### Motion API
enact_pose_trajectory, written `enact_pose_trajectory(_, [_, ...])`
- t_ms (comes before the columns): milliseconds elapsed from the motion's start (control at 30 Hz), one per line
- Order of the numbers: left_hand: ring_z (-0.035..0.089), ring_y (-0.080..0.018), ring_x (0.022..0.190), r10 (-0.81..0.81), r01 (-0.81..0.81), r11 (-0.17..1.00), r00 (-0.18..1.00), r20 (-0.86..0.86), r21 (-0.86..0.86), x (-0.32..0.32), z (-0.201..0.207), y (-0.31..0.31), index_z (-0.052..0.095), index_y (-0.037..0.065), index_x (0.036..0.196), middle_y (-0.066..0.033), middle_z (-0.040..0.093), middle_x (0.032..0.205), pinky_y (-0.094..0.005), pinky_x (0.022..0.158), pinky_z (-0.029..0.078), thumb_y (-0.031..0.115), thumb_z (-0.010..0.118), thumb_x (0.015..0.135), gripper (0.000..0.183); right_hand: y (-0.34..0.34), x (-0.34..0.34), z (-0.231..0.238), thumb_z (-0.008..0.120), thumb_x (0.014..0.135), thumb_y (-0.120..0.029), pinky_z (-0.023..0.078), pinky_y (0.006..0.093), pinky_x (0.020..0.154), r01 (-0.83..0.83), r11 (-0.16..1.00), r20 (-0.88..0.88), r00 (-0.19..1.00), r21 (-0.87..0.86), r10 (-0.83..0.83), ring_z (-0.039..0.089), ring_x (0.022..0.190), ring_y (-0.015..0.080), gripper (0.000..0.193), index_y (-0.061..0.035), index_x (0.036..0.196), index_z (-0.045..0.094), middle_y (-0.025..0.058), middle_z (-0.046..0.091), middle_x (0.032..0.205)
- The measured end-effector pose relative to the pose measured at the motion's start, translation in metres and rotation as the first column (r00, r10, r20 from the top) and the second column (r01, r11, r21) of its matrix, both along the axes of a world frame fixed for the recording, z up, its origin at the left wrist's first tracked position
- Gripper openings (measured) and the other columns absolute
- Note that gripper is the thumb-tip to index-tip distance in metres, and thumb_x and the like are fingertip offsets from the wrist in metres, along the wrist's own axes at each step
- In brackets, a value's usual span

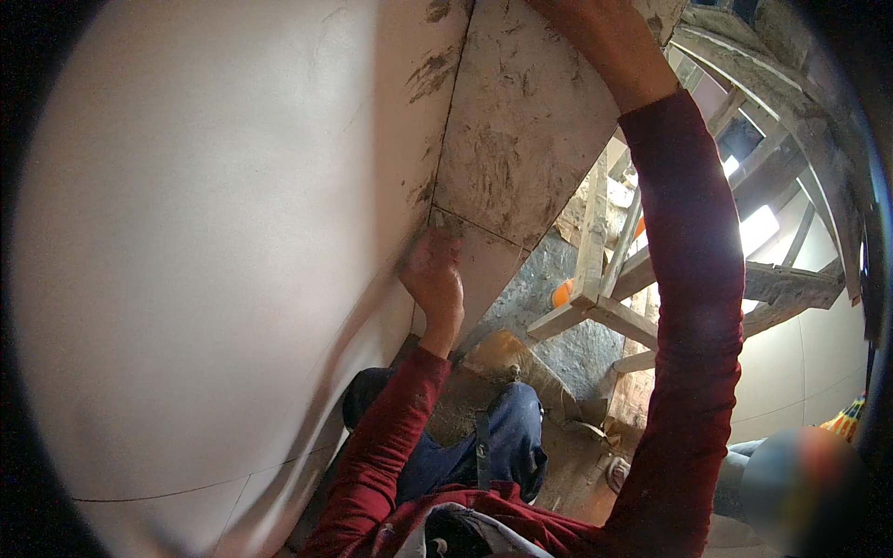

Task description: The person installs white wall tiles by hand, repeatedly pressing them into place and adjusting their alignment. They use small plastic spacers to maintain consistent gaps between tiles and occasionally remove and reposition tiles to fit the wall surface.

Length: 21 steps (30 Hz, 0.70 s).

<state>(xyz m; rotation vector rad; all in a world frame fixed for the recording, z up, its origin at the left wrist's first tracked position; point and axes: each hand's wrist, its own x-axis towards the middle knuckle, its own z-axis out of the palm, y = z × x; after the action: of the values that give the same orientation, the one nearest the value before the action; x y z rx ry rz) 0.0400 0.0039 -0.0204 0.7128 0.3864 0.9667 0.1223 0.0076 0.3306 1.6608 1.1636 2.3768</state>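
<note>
My left hand is closed, fingers curled against the corner where two tile joints meet. Anything it may hold is too small or hidden to make out. Beside it is a large pale tile forming the smooth surface on the left. A narrower tile, smeared with grey-brown mortar, lies on the other side of the dark joint. My right arm, in a dark red sleeve, reaches up along the right. Only the wrist and back part of my right hand show; its fingers are beyond the top edge.
A rough wooden frame stands to the right, with an orange object behind its leg. Grey floor and torn brown cardboard or paper lie below. Another person, partly blurred, is at the lower right.
</note>
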Motion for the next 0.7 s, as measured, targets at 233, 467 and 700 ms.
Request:
enact_pose_trajectory(233, [0.056,-0.0083,0.065,0.018,-0.017,1.0,1.0,0.009,-0.009,-0.004,-0.005,0.014,0.068,0.006,0.093,0.0006,0.066,0.08,-0.0244,0.06,0.044,0.008,0.064,0.092,0.004,0.011,0.003,-0.002,0.052,0.087,-0.01,0.046,0.0424,0.08,-0.037,0.999,0.006,0.999,0.039,0.036,0.058,0.088,0.0284,0.015,-0.0018,0.086,0.064,0.0138,0.062,0.088])
enact_pose_trajectory(467, [0.059,-0.0099,0.076,0.013,-0.01,0.988,1.0,-0.02,0.154,0.005,-0.02,0.014,0.066,-0.003,0.104,-0.0025,0.065,0.089,-0.0233,0.065,0.047,0.006,0.066,0.093,0.014,-0.002,-0.001,-0.009,0.058,0.081,-0.007,0.049,0.042,0.08,-0.059,0.997,0.152,0.986,-0.057,0.067,0.058,0.088,0.0285,0.009,-0.0001,0.08,0.063,0.0123,0.06,0.085])
enact_pose_trajectory(700, [0.061,-0.0126,0.077,0.031,-0.034,0.997,0.998,0.046,0.072,0.006,-0.015,0.009,0.068,0.001,0.11,-0.003,0.068,0.092,-0.0257,0.064,0.047,0.002,0.063,0.092,0.019,-0.001,0.015,-0.023,0.063,0.073,-0.007,0.052,0.0366,0.081,-0.124,0.99,0.315,0.939,-0.063,0.137,0.059,0.088,0.0262,0.011,0.0027,0.074,0.067,0.0128,0.064,0.087])
